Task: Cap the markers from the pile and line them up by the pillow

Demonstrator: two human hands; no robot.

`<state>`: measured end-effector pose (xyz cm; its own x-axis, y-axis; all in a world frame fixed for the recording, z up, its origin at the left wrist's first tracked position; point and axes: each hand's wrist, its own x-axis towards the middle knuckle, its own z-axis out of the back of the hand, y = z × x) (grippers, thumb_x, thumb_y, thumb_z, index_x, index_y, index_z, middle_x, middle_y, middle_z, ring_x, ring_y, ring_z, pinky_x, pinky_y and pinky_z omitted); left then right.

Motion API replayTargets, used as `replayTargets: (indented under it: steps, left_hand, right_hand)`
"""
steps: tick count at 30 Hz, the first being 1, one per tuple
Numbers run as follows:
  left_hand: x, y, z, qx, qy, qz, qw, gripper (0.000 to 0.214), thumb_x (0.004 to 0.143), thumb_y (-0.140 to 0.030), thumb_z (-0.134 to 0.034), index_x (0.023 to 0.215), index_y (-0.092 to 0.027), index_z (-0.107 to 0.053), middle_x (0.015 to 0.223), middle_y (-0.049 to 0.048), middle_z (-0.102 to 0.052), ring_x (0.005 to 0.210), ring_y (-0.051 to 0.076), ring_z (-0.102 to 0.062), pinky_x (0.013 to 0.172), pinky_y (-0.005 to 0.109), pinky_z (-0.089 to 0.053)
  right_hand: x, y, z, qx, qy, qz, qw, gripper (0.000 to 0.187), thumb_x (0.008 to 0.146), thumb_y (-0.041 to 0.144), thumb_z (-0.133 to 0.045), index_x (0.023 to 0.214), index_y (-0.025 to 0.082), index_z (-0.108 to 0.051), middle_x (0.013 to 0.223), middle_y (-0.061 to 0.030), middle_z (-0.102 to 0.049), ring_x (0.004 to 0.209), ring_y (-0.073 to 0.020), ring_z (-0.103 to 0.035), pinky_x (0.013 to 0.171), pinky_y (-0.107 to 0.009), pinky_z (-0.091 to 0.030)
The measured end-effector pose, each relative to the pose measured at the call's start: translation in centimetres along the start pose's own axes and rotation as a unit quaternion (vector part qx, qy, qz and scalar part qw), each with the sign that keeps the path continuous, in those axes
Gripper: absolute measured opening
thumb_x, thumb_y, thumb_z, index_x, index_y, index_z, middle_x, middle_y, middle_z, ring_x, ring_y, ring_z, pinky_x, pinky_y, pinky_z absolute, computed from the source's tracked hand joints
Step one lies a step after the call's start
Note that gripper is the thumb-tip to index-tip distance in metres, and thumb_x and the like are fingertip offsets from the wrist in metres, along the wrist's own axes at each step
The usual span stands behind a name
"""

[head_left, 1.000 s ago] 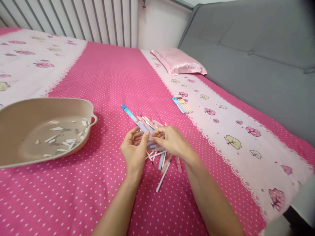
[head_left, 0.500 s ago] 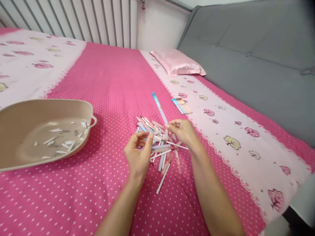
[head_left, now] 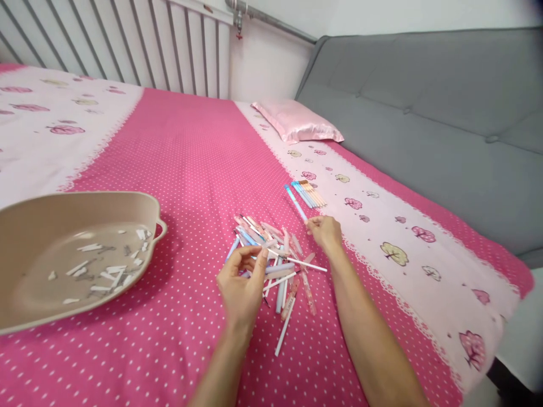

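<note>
My right hand (head_left: 326,232) pinches the lower end of a blue pen (head_left: 296,202), its bright blue end pointing away from me. The pen slants just left of a neat row of pens (head_left: 309,194), blue ones on the left and peach ones with brown ends on the right. Over the left part of a loose pile of pen parts (head_left: 288,268), my left hand (head_left: 241,277) is closed, thumb and forefinger tips together; what they hold, if anything, I cannot make out. Pink, blue and white tubes lie crossed in the pile, with a white refill (head_left: 284,328) nearest me.
A beige basin (head_left: 38,249) with several small white pieces in it stands at the left on the pink dotted bedspread (head_left: 182,147). A pink pillow (head_left: 299,120) lies at the back against a grey padded headboard (head_left: 424,85). Behind is a white radiator (head_left: 127,45).
My right hand has moved away from the pile, to the right, carrying the blue pen to beside the row. My left hand stays over the pile. The view has tilted up slightly.
</note>
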<state>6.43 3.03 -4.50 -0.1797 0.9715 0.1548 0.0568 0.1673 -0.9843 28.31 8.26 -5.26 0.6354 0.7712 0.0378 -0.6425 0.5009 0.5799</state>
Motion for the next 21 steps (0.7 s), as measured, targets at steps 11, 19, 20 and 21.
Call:
replayTargets:
  steps: [11,19,20,21]
  left_hand:
    - [-0.2,0.2,0.3,-0.001,0.034,0.037,0.999,0.026,0.072,-0.04,-0.069,0.081,-0.015,-0.066,0.066,0.0021,-0.063,0.057,0.013,-0.055,0.053,0.025,-0.049]
    - [-0.2,-0.1,0.5,0.008,0.047,0.059,0.997,0.03,0.071,-0.042,-0.07,0.083,-0.015,-0.066,0.068,0.0031,-0.064,0.06,0.014,-0.058,0.053,0.025,-0.05]
    - [-0.1,-0.1,0.5,0.007,0.049,0.059,0.997,0.03,0.071,-0.042,-0.07,0.082,-0.015,-0.066,0.068,0.0032,-0.064,0.06,0.014,-0.058,0.053,0.025,-0.05]
    - [-0.1,-0.1,0.5,0.006,0.051,0.058,0.997,0.03,0.071,-0.042,-0.07,0.082,-0.015,-0.066,0.068,0.0034,-0.065,0.06,0.014,-0.058,0.053,0.025,-0.05]
  right_hand:
    - [3.9,0.2,-0.9,-0.048,-0.014,-0.083,0.995,0.019,0.081,0.033,-0.06,0.081,0.02,-0.073,0.076,-0.0048,-0.073,0.074,-0.017,-0.068,0.07,-0.027,-0.049]
    - [5.3,0.5,-1.5,-0.078,-0.035,-0.093,0.992,0.028,0.087,0.04,-0.058,0.091,0.013,-0.066,0.089,-0.006,-0.069,0.082,-0.0163,-0.066,0.08,-0.036,-0.051]
    - [5.3,0.5,-1.5,-0.083,-0.037,-0.094,0.991,0.027,0.087,0.039,-0.058,0.091,0.013,-0.066,0.089,-0.0058,-0.069,0.084,-0.0168,-0.066,0.081,-0.037,-0.051]
    - [5.3,0.6,-1.6,-0.088,-0.039,-0.095,0.991,0.027,0.087,0.039,-0.058,0.091,0.013,-0.066,0.09,-0.0057,-0.069,0.085,-0.0172,-0.065,0.081,-0.038,-0.051]
